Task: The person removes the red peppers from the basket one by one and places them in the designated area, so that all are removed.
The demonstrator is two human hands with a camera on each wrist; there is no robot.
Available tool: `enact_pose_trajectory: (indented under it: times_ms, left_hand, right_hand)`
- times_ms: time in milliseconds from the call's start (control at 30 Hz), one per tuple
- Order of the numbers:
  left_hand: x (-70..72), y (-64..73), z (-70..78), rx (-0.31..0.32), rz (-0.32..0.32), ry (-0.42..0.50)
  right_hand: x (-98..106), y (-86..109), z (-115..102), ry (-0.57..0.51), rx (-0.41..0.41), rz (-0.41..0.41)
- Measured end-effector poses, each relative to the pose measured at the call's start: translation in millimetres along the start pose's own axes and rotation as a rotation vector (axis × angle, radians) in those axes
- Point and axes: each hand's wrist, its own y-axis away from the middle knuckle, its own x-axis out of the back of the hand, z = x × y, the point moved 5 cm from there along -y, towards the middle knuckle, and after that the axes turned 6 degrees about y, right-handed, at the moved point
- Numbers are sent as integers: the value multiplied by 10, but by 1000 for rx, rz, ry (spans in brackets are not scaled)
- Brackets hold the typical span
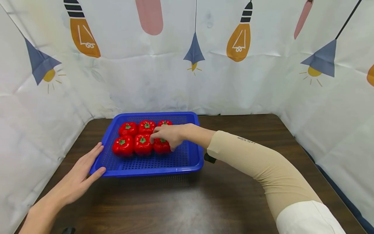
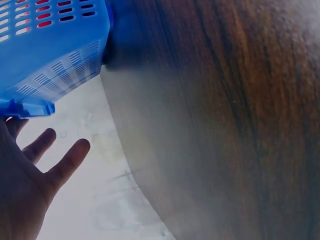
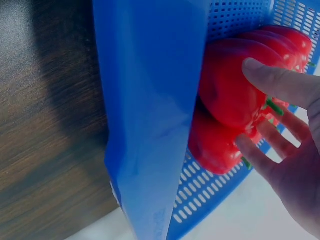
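Observation:
Several red bell peppers (image 1: 123, 146) sit in two rows, stems up, inside a blue plastic basket (image 1: 152, 170). My right hand (image 1: 171, 133) reaches over the right end and grips the front-row bell pepper (image 1: 161, 147) there. In the right wrist view the thumb lies on that bell pepper (image 3: 227, 85) and the other fingers spread round its stem side, near a back-row pepper (image 3: 215, 145). My left hand (image 1: 80, 172) touches the basket's left front corner with fairly straight fingers. In the left wrist view, the left hand's spread fingers (image 2: 70, 162) show beside the basket's rim (image 2: 30, 107).
The basket stands at the back left of a dark brown wooden table (image 1: 187, 201). A white curtain (image 1: 163, 84) printed with lamps and bulbs hangs behind and along both sides. A small black object (image 1: 68, 230) shows at the bottom edge.

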Motion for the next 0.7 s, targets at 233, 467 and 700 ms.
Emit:
enact_pose_trajectory:
  times_ms: [233,467,700]
  left_hand:
    - [-6,16,-5,22,7,20]
    - [-14,25,-15,51,-1,37]
    - [-5,16,1,47,4,44]
  right_hand:
    - [-9,-8,-42,41,1,24]
    - [-23,-5,-55,91,3,1]
    - [-16,22,-57,92,20,12]
